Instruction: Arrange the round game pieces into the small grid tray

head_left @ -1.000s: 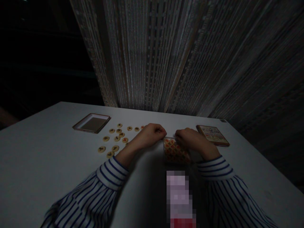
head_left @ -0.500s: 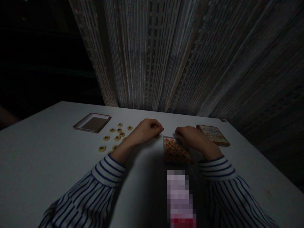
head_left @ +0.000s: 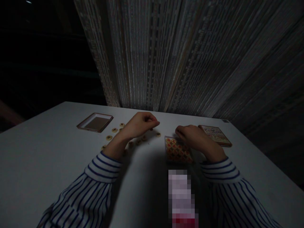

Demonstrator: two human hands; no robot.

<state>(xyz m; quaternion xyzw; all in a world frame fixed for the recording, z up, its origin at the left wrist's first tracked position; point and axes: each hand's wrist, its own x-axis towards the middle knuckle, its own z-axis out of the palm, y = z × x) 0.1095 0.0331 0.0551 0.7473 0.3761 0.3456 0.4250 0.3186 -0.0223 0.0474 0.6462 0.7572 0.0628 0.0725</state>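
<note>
A small tray (head_left: 177, 150) packed with round red-marked game pieces lies on the white table (head_left: 47, 164) in front of me. My right hand (head_left: 194, 137) rests curled at the tray's far right corner, its fingertips pinched over the top row. My left hand (head_left: 140, 125) hovers closed above several loose pale discs (head_left: 115, 130) scattered to the left of the tray; what its pinched fingers hold is hidden. Both arms wear striped sleeves.
An empty shallow box half (head_left: 95, 122) lies at the back left of the table. A printed box lid (head_left: 215, 134) lies at the back right. A tall stack of corrugated sheets (head_left: 185, 53) rises just behind the table's far edge.
My left hand has lifted away from the tray's top left corner and moved back and left over the loose discs. The right hand stays at the tray.
</note>
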